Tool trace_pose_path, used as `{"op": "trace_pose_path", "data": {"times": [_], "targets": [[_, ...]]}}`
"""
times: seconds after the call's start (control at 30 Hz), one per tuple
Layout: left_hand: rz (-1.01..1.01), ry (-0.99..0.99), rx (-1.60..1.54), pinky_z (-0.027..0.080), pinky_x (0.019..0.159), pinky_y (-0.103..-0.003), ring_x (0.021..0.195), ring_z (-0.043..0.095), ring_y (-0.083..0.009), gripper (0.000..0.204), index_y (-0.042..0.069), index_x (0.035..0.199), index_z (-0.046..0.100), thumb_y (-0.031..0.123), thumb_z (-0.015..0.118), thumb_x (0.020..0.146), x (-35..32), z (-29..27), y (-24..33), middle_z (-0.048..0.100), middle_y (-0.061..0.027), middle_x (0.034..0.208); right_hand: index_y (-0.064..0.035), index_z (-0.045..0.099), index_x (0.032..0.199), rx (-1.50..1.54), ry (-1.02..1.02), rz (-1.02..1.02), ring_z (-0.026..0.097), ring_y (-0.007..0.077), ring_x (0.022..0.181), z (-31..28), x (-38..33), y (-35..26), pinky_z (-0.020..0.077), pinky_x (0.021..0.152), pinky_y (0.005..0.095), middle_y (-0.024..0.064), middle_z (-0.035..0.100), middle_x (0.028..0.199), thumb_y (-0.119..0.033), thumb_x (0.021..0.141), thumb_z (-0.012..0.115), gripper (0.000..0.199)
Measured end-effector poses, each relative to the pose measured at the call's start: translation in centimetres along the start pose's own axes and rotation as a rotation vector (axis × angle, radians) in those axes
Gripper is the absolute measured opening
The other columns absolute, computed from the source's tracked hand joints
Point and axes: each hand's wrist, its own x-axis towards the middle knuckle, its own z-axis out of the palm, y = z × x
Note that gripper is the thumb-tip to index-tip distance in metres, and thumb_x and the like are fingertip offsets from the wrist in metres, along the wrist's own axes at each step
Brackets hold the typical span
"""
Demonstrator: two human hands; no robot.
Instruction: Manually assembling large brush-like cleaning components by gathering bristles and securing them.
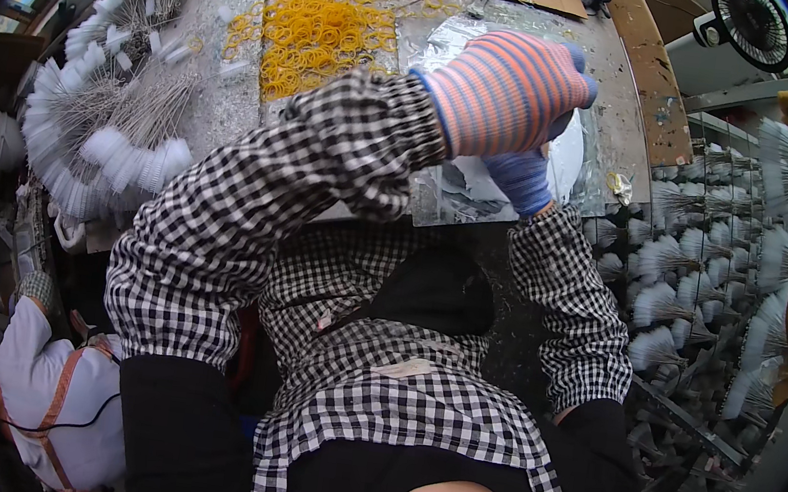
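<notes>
A: How are the fingers held?
B: Curled on the left hand (511, 93), mostly hidden on the right hand (523, 178); whether anything is gripped cannot be told.
A: And nearby?
B: Glossy sheeting (441, 199) is spread beneath, yellow rubber bands (326, 36) heaped leftward.

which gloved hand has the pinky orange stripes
The left gloved hand, higher in the picture, striped pink-orange and blue. The right gloved hand, partly hidden below it, shows mainly blue-purple.
</notes>
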Motion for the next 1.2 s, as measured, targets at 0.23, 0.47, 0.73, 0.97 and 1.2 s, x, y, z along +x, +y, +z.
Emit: {"op": "trace_pose_path", "data": {"times": [0.23,0.47,0.73,0.97,1.2], "targets": [[0.014,-0.249,0.134,0.059,0.072,-0.042,0.084,0.072,-0.0312,0.016,0.015,0.104,0.073,0.019,0.066,0.09,3.9,2.7,-0.7,0.07,-0.0107,0.093,-0.0142,0.044,0.148,0.605,0.355,-0.055,0.045,0.024,0.138,5.0,2.3,6.3,0.0339,0.112,0.0464,0.0045,0.048,0.15,-0.038,0.089,0.074,0.071],[-0.004,-0.114,0.276,0.058,0.07,-0.042,0.084,0.072,-0.0293,0.017,0.015,0.102,0.071,0.021,0.069,0.087,3.3,4.3,-1.1,0.07,-0.0087,0.093,-0.0153,0.045,0.146,0.416,-0.035,0.161,0.045,0.0185,0.135,0.6,1.3,3.7,0.0348,0.111,0.0436,0.0007,0.051,0.145,-0.037,0.096,0.066,0.058],[-0.045,-0.364,-0.009,0.058,0.066,-0.044,0.076,0.072,-0.032,0.012,0.007,0.081,0.078,0.015,0.071,0.074,4.4,-1.1,0.1,0.073,-0.0144,0.078,-0.012,0.056,0.135,0.515,0.188,-0.007,0.052,0.0153,0.129,4.5,1.7,5.6,0.0423,0.105,0.0361,0.0013,0.057,0.138,-0.032,0.095,0.069,0.047],[0.039,-0.352,-0.052,0.055,0.061,-0.045,0.069,0.07,-0.0319,0.011,0.006,0.077,0.075,0.013,0.066,0.075,3.6,-0.7,-0.9,0.071,-0.0156,0.073,-0.009,0.059,0.131,0.606,0.208,0.049,0.055,0.0191,0.126,3.7,1.8,5.0,0.0445,0.103,0.0381,0.0061,0.06,0.133,-0.034,0.087,0.078,0.054],[0.083,-0.063,0.138,0.054,0.059,-0.043,0.067,0.069,-0.0313,0.012,0.005,0.075,0.072,0.012,0.063,0.076,1.9,0.6,-1.0,0.069,-0.0154,0.073,-0.0091,0.054,0.136,0.387,0.159,-0.017,0.055,0.021,0.124,4.2,2.2,4.5,0.0442,0.103,0.0397,0.0063,0.06,0.132,-0.032,0.095,0.067,0.05]]}}
